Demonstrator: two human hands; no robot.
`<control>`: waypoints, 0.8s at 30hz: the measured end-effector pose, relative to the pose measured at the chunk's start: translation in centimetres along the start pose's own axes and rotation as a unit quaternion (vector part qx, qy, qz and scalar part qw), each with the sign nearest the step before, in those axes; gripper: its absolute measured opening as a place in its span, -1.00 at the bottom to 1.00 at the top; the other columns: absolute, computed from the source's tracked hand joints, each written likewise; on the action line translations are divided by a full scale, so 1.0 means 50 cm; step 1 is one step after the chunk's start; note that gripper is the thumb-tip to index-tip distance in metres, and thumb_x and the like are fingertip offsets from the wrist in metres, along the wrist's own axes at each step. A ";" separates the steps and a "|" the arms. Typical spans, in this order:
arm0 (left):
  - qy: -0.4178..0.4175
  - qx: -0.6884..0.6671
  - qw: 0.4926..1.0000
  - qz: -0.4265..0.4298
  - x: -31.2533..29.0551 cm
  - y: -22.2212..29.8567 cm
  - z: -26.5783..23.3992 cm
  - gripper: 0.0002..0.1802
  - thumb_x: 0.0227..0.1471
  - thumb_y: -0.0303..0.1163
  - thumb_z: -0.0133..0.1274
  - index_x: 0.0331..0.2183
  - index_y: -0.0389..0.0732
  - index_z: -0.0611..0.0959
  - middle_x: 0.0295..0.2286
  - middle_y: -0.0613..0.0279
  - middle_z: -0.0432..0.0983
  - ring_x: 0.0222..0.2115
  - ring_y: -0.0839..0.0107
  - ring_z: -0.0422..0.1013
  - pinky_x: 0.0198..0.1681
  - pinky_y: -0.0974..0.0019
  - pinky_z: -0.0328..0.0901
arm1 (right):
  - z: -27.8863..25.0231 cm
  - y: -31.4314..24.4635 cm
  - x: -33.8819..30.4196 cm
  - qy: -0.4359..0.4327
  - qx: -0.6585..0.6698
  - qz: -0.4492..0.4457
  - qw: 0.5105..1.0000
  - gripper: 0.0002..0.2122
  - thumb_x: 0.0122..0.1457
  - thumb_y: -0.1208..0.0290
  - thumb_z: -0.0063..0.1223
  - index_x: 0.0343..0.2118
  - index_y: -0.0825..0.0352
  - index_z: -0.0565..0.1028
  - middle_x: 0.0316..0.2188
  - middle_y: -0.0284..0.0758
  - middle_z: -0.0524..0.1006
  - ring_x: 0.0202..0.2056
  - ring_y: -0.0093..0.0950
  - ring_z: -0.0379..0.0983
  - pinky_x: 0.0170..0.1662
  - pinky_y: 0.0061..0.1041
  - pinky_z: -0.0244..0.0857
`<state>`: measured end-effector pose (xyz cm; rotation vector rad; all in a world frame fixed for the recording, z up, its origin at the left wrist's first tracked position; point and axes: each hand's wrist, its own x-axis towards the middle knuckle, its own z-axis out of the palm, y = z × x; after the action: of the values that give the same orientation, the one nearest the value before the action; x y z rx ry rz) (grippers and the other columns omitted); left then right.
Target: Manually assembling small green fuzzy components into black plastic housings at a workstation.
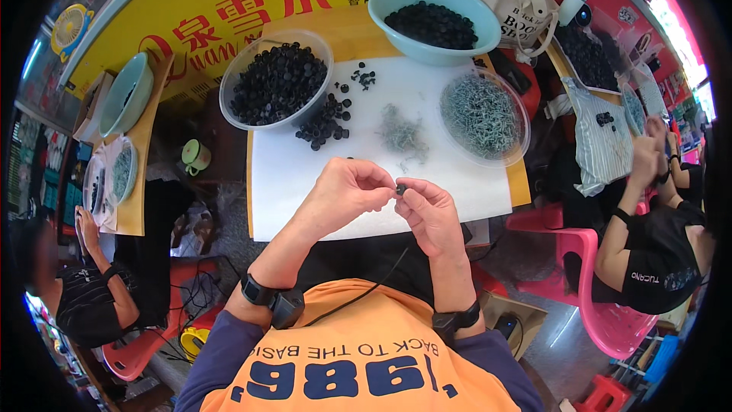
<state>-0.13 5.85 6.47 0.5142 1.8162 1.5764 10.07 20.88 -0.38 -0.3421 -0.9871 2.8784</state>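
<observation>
My left hand (345,192) and my right hand (431,217) meet fingertip to fingertip above the near part of a white sheet (305,198). Between the thumb and finger of my right hand is a small black round plastic part (400,189). The left thumb and index finger are pinched right beside it; whatever they hold is too small to make out. Beyond my hands lie a loose pile of small silvery screws (402,133) and, further left, a scatter of similar black parts (324,126).
A clear tub of black parts (278,80) stands at back left, a pale green basin (435,23) at the back, and a clear bowl of screws (484,118) at right. People sit at tables on both sides, one near a pink chair (587,275). A canvas bag (518,8) stands back right.
</observation>
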 end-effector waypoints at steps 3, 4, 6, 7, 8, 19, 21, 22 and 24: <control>0.005 0.031 0.999 -0.009 -0.004 0.002 -0.002 -0.89 -0.09 -0.53 0.15 -0.44 -0.38 0.65 -0.59 0.29 0.54 -0.58 0.61 0.43 -0.52 0.54 0.32 | 0.005 0.001 -0.004 0.019 -0.030 0.002 0.999 -0.79 0.14 0.60 0.08 -0.14 0.49 0.52 -0.39 -0.28 0.58 -0.41 -0.59 0.44 -0.29 -0.66 0.36; 0.007 0.046 0.999 -0.015 -0.004 0.003 -0.003 -0.89 -0.11 -0.52 0.15 -0.45 -0.38 0.65 -0.59 0.29 0.54 -0.58 0.61 0.43 -0.53 0.54 0.32 | 0.008 0.001 -0.005 0.023 -0.055 -0.011 0.998 -0.79 0.13 0.60 0.09 -0.15 0.48 0.53 -0.39 -0.29 0.58 -0.41 -0.59 0.44 -0.29 -0.66 0.35; 0.004 0.061 0.998 -0.022 -0.005 0.009 -0.008 -0.88 -0.11 -0.52 0.15 -0.46 -0.38 0.65 -0.60 0.29 0.53 -0.59 0.61 0.43 -0.53 0.54 0.32 | 0.015 -0.001 -0.009 0.025 -0.082 -0.022 0.996 -0.80 0.12 0.61 0.10 -0.16 0.48 0.54 -0.40 -0.30 0.58 -0.40 -0.60 0.44 -0.29 -0.66 0.35; 0.000 0.077 0.997 -0.030 -0.005 0.012 -0.010 -0.88 -0.12 -0.51 0.14 -0.47 -0.38 0.65 -0.60 0.29 0.53 -0.59 0.61 0.43 -0.53 0.53 0.32 | 0.019 -0.003 -0.011 0.029 -0.164 -0.058 0.984 -0.80 0.12 0.61 0.11 -0.18 0.47 0.55 -0.39 -0.31 0.57 -0.40 -0.61 0.45 -0.29 -0.67 0.35; 0.001 0.076 0.997 -0.030 -0.006 0.014 -0.012 -0.88 -0.12 -0.51 0.14 -0.47 -0.38 0.65 -0.60 0.29 0.53 -0.59 0.61 0.43 -0.53 0.53 0.32 | 0.023 -0.005 -0.013 0.033 -0.245 -0.094 0.964 -0.81 0.11 0.61 0.12 -0.19 0.46 0.56 -0.37 -0.32 0.57 -0.39 -0.62 0.45 -0.29 -0.68 0.35; -0.052 0.014 0.998 -0.043 0.006 -0.009 -0.027 -0.89 -0.10 -0.54 0.15 -0.43 -0.36 0.65 -0.56 0.24 0.56 -0.57 0.54 0.48 -0.48 0.50 0.37 | 0.031 0.001 -0.015 0.020 -0.296 -0.117 0.948 -0.80 0.09 0.66 0.13 -0.19 0.46 0.56 -0.30 -0.30 0.54 -0.36 -0.62 0.45 -0.30 -0.69 0.35; -0.050 -0.039 0.997 -0.038 0.006 -0.014 -0.024 -0.87 -0.06 -0.50 0.16 -0.39 -0.36 0.64 -0.53 0.22 0.56 -0.54 0.53 0.49 -0.46 0.49 0.39 | 0.035 0.002 -0.014 0.022 -0.294 -0.130 0.947 -0.80 0.09 0.67 0.12 -0.19 0.47 0.56 -0.30 -0.31 0.54 -0.36 -0.62 0.45 -0.30 -0.69 0.35; -0.048 -0.091 0.994 -0.032 0.006 -0.015 -0.023 -0.84 -0.02 -0.46 0.17 -0.36 -0.35 0.63 -0.50 0.20 0.57 -0.52 0.52 0.50 -0.43 0.48 0.41 | 0.038 0.001 -0.014 0.030 -0.293 -0.134 0.946 -0.79 0.09 0.67 0.12 -0.18 0.47 0.55 -0.29 -0.31 0.53 -0.35 -0.62 0.45 -0.29 -0.69 0.35; -0.044 -0.109 0.992 -0.038 0.003 -0.017 -0.027 -0.81 0.02 -0.40 0.16 -0.34 -0.35 0.63 -0.49 0.20 0.57 -0.50 0.51 0.51 -0.42 0.47 0.42 | 0.039 0.000 -0.012 0.037 -0.291 -0.138 0.946 -0.79 0.10 0.68 0.11 -0.17 0.47 0.55 -0.29 -0.31 0.53 -0.35 -0.62 0.45 -0.29 -0.69 0.35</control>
<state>-1.09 4.84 5.65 0.4009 1.5582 1.6477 10.22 19.62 1.21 -0.3095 -1.7036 2.2594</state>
